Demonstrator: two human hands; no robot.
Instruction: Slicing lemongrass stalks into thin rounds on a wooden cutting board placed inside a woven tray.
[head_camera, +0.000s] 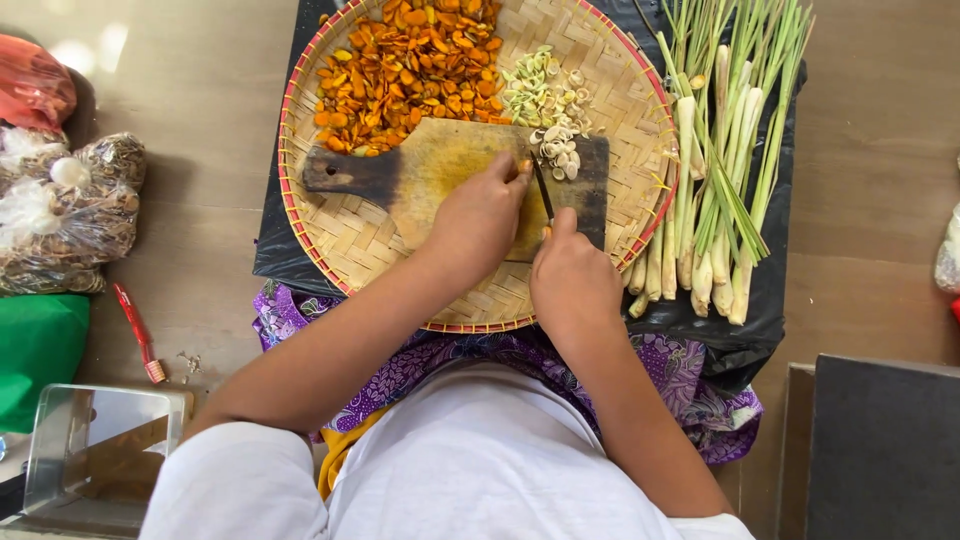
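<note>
Seen from above: a round woven bamboo tray (340, 235) with a red-trimmed rim, resting on black plastic sheeting (275, 250) spread over a brown floor. Held in the tray's far part, a heap of orange sliced pieces (405, 70), and just to its right a smaller heap of pale greenish-white lemongrass slices (535, 95), a few spilling onto the board. Laid across the tray's middle, a dark, yellow-stained wooden cutting board (430, 170), its handle with a hole pointing left. Left hand (480, 215) pressed flat on the board, fingers curled down over something small at the fingertips, too hidden to make out. Right hand (572, 280) closed around the handle of a knife (543, 195), the handle buried in the fist, the dark blade running far from it and down onto the board, just beside the left fingertips. To the right of the tray, on the same black sheet, a bundle of lemongrass stalks (710, 170), pale ends near, green tops far. On the left of the floor, clear plastic bags (70, 215) filled with brownish dried material, a red bag (30, 85) farther off, a green bag (35, 350) nearer, and a red pen-like tool (135, 330) lying beside it. At the near left, a clear plastic box (100, 450).
</note>
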